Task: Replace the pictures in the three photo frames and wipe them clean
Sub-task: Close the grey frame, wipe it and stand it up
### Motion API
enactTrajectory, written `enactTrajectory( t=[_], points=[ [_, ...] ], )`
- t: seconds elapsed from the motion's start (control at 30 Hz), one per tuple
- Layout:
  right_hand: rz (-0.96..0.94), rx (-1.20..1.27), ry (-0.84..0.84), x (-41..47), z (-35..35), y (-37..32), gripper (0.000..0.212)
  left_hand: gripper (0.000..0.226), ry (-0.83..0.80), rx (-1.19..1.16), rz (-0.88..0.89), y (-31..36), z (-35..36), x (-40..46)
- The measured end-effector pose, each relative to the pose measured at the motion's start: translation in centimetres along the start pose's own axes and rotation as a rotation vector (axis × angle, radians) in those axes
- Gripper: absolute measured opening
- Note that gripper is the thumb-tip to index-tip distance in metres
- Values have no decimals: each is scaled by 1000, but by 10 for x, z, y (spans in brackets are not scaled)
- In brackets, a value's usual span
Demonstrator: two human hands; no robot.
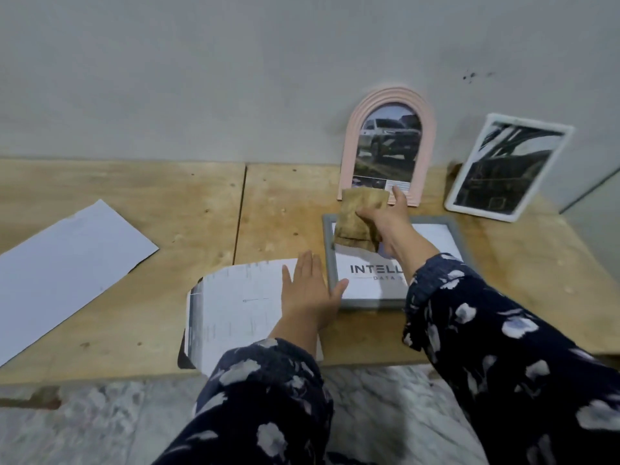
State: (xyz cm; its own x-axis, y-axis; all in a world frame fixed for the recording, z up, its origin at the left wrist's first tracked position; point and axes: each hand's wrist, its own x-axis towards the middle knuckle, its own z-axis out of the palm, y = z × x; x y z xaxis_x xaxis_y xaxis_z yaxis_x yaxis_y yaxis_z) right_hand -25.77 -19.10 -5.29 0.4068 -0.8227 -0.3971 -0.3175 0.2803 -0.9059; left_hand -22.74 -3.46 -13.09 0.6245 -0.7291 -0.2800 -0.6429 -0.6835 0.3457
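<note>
A pale wooden surface (134, 182) of two boards runs across the middle of the picture, butted against a grey wall (201, 62) above; a seam between the boards runs down at centre. Its near edge crosses the lower part, with marbled floor (84, 414) below it.

At centre right a grey frame (330, 263) lies flat, its print reading "INTELL…". The right hand (379, 219) grips a tan cloth (355, 219) over the frame's upper left part, fingers curled round it. The left hand (308, 290) lies flat with fingers straight on a white sheet (235, 303) at lower centre, its thumb touching the frame's left edge.

Above, a pink arched frame (389, 102) with a car photo leans upright against the wall, just beyond the cloth. At upper right a white frame (510, 166) stands tilted, near the surface's right end.

Another white sheet (67, 263) lies at the left, running off the picture's left edge. Bare wood shows between the two sheets and along the wall at upper left.
</note>
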Motion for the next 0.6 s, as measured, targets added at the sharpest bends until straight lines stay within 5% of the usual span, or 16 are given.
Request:
enactTrajectory(
  t=[0.13, 0.4, 0.6],
  points=[
    [-131, -315, 90, -2, -23, 7, 26, 97, 198, -84, 122, 17, 31, -24],
    [-369, -773, -39, 7, -21, 25, 35, 111, 284, -112, 38, 28, 59, -34],
    [-521, -790, -25, 29, -2, 22, 46, 115, 220, 51, 108, -5, 43, -23]
  ],
)
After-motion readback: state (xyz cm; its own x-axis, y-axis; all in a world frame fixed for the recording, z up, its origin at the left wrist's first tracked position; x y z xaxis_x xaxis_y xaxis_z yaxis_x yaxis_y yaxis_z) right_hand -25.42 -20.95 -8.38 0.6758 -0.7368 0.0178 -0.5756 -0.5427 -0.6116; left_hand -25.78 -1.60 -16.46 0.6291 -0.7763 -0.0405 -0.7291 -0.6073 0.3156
